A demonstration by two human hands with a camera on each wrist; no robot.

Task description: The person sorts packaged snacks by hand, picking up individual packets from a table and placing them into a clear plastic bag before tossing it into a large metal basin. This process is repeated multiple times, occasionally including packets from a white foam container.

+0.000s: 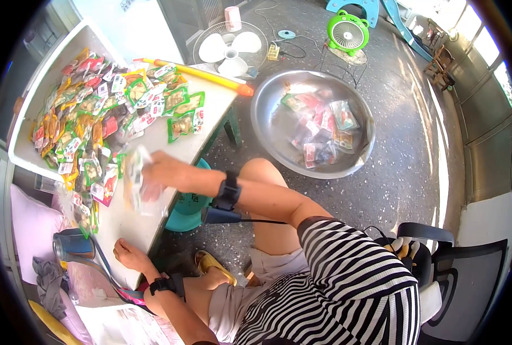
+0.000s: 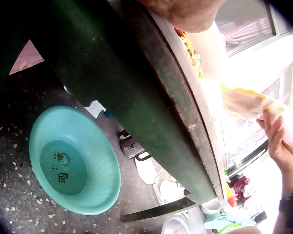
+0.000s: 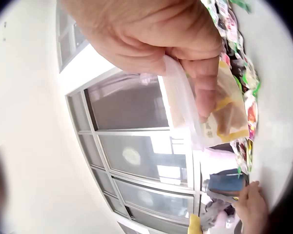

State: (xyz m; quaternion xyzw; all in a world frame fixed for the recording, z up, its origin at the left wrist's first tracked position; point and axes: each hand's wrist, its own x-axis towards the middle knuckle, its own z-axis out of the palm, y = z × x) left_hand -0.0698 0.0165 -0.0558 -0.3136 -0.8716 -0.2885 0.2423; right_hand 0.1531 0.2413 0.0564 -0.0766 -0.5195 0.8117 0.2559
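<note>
My right hand (image 1: 165, 172) is over the white table (image 1: 131, 221), pinching a clear plastic bag (image 1: 140, 192) blurred in the head view. In the right wrist view, a yellow-edged snack packet (image 3: 229, 109) shows at the fingers beside the bag's pale film (image 3: 185, 105). My left hand (image 1: 131, 255) lies at the table's near edge, fingers loosely bent and holding nothing. Beyond the right hand, a heap of small snack packets (image 1: 98, 115) spills from a white bin (image 1: 20, 141) onto the tabletop. A few green-edged packets (image 1: 181, 123) lie at the heap's right side.
A wide metal basin (image 1: 273, 144) on the floor at right holds several bagged packets (image 1: 325, 123). Under the table edge sits a teal tub (image 2: 105, 180). An orange-tipped yellow stick (image 1: 210, 77) lies across the table's far end, near a fan (image 1: 231, 52). A blue container (image 1: 75, 244) stands beyond the left hand.
</note>
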